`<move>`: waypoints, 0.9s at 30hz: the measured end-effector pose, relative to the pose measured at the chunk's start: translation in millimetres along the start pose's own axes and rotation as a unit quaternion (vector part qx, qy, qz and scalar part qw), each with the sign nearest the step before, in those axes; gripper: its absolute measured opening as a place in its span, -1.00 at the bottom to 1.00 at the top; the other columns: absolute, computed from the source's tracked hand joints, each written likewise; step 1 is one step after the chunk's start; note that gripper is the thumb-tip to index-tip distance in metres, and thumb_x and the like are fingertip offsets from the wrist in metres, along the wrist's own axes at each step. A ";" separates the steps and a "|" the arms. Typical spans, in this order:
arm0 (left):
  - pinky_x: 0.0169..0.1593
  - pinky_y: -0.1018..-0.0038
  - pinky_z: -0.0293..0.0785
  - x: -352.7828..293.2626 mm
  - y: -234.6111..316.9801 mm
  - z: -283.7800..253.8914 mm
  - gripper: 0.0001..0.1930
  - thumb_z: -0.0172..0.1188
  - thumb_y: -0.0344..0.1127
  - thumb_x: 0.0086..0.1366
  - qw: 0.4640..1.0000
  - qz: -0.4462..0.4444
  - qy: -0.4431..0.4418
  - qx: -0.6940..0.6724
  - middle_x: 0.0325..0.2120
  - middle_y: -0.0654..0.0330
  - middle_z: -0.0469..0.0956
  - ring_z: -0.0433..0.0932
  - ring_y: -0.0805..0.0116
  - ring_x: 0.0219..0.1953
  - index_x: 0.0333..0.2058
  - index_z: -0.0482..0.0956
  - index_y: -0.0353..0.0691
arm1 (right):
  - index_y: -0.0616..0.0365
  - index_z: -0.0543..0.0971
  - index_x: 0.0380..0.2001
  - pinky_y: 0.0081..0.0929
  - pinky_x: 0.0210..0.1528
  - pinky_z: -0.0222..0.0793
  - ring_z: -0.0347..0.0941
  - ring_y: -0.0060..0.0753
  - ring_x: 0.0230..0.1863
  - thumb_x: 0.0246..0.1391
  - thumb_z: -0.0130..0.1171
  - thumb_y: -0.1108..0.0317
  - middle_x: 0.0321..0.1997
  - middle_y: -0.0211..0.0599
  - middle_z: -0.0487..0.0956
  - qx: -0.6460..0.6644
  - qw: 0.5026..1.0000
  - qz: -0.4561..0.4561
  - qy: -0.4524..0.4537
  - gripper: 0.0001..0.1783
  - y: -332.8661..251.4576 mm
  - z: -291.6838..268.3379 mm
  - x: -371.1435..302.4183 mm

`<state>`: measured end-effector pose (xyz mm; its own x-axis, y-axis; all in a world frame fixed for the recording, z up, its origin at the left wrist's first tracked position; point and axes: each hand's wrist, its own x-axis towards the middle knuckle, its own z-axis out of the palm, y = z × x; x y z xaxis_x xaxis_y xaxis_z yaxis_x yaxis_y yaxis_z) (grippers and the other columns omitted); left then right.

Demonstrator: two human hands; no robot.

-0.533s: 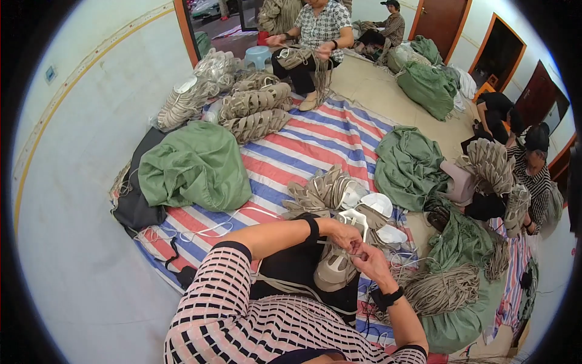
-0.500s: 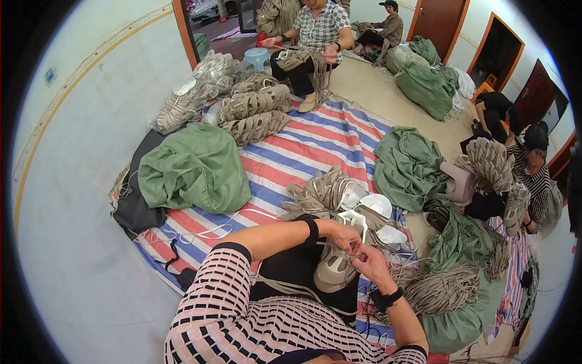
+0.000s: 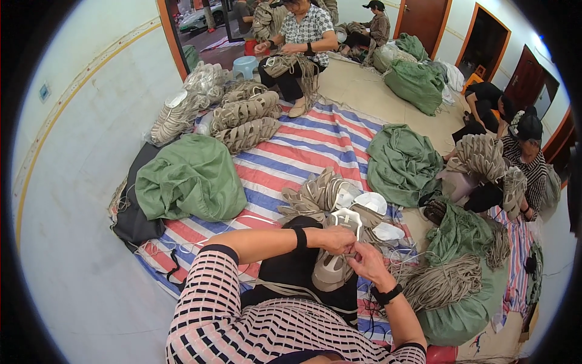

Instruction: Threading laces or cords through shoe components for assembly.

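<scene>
A grey-beige shoe upper with white trim and a white collar lies on the black cloth over my lap, toe toward me. My left hand reaches across it from the left, its fingers closed at the upper's right edge. Right beside it, my right hand has thumb and fingers pinched together, nearly touching the left fingertips. Whatever thin thing is between the fingers is too small to make out. Just beyond lies a stack of similar uppers with white inner pieces.
A striped sheet covers the floor. Green sacks lie left and right. A bundle of beige laces rests on another sack at my right. Other people sit working among piles of uppers.
The whole view has shifted slightly. My hands stay close together over the upper, fingers pinched. Across the room, the person in the checked shirt has brought both hands nearer each other.
</scene>
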<state>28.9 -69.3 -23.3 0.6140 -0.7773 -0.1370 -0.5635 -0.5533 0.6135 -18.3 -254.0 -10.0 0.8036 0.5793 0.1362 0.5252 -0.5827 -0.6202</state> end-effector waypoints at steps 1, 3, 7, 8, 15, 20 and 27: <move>-0.27 0.21 0.40 -0.5 -0.1 0.9 -0.87 0.14 -0.38 -0.04 1.000 -0.005 0.021 0.007 -0.45 0.00 0.52 0.50 -0.01 -0.27 -0.47 0.51 -0.29 | 0.18 0.43 -0.46 -0.17 -0.37 0.30 0.38 0.01 -0.41 -0.24 0.21 0.28 -0.55 -0.09 0.42 0.005 1.000 -0.004 0.006 -0.73 1.4 1.6 0.0; -0.28 0.22 0.39 1.4 -1.2 -0.2 -0.87 0.14 -0.38 -0.04 1.000 -0.006 0.010 0.006 -0.46 0.00 0.53 0.50 -0.01 -0.29 -0.47 0.51 -0.30 | 0.18 0.43 -0.48 -0.17 -0.38 0.30 0.38 -0.01 -0.41 -0.24 0.21 0.28 -0.56 -0.11 0.41 0.007 1.000 0.006 0.005 -0.74 3.3 4.0 -0.8; -0.31 0.24 0.39 5.8 -10.2 -4.2 -0.85 0.17 -0.37 -0.05 0.999 -0.002 -0.031 -0.043 -0.49 -0.01 0.54 0.52 0.01 -0.36 -0.48 0.51 -0.32 | 0.17 0.43 -0.51 -0.20 -0.39 0.31 0.38 -0.05 -0.43 -0.25 0.22 0.27 -0.57 -0.15 0.41 -0.011 1.000 -0.007 0.024 -0.75 2.7 11.4 0.2; -0.31 0.24 0.39 6.1 -9.8 -4.0 -0.85 0.17 -0.37 -0.05 0.999 -0.001 -0.031 -0.042 -0.49 -0.01 0.54 0.52 0.01 -0.36 -0.48 0.51 -0.32 | 0.17 0.43 -0.51 -0.20 -0.39 0.31 0.38 -0.05 -0.43 -0.25 0.22 0.27 -0.57 -0.15 0.41 -0.012 1.000 -0.007 0.025 -0.75 3.0 10.4 -0.9; -0.32 0.29 0.40 -1.6 -7.3 -6.4 -0.87 0.19 -0.41 -0.06 0.990 0.028 -0.022 -0.134 -0.52 0.06 0.55 0.54 0.09 -0.38 -0.49 0.53 -0.34 | 0.17 0.43 -0.51 -0.23 -0.38 0.31 0.38 -0.09 -0.42 -0.22 0.24 0.29 -0.55 -0.19 0.43 0.009 1.000 -0.017 0.014 -0.76 4.5 10.2 -3.8; -0.29 0.29 0.39 -8.8 -7.9 -2.6 -0.91 0.17 -0.46 -0.04 0.995 0.046 0.015 -0.088 -0.48 0.09 0.53 0.52 0.10 -0.34 -0.49 0.52 -0.31 | 0.17 0.45 -0.48 -0.22 -0.36 0.31 0.38 -0.07 -0.40 -0.20 0.25 0.29 -0.53 -0.18 0.43 0.004 1.000 -0.013 0.006 -0.75 2.2 7.0 -2.8; -0.28 0.25 0.37 -10.5 -7.9 5.5 -0.89 0.17 -0.43 0.01 0.990 0.086 0.100 -0.047 -0.47 0.08 0.47 0.48 0.05 -0.33 -0.45 0.46 -0.27 | 0.13 0.45 -0.48 -0.33 -0.42 0.26 0.35 -0.21 -0.47 -0.21 0.24 0.35 -0.58 -0.28 0.39 0.017 0.998 -0.049 0.027 -0.80 9.1 6.2 -1.2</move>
<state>23.8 -58.4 -31.0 0.6163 -0.7772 0.1268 -0.6204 -0.3801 0.6860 -16.2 -256.5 -20.6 0.7629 0.6010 0.2383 0.5934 -0.5044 -0.6273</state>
